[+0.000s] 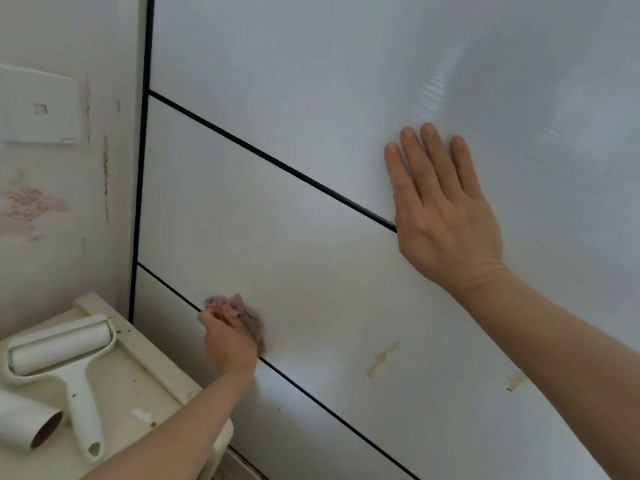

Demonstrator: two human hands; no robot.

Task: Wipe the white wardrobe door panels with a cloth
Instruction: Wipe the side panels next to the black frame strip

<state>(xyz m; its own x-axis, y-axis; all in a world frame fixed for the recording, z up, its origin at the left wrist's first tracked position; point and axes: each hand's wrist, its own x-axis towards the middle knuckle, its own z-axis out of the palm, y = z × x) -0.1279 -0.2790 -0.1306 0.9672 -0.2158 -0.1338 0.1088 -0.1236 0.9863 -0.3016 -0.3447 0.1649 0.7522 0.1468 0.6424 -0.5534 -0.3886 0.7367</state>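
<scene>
Left hand (pixel 230 336) has a crumpled pinkish cloth (pixel 242 315) bunched in its fingers, pressed onto the white wardrobe door (pixel 277 244) right at the lower black dividing line (pixel 332 412). Right hand (pixel 441 206) is flat on the door higher up, fingers straight, palm sitting over the upper black line (pixel 270 159). Couple of brownish stains (pixel 381 358) low on the middle panel. Bottom left, a cream table (pixel 152 372) holds a white lint roller (pixel 65 362) and a spare roll (pixel 27 424). A white wall plate (pixel 40 105) sits on the scuffed wall.
</scene>
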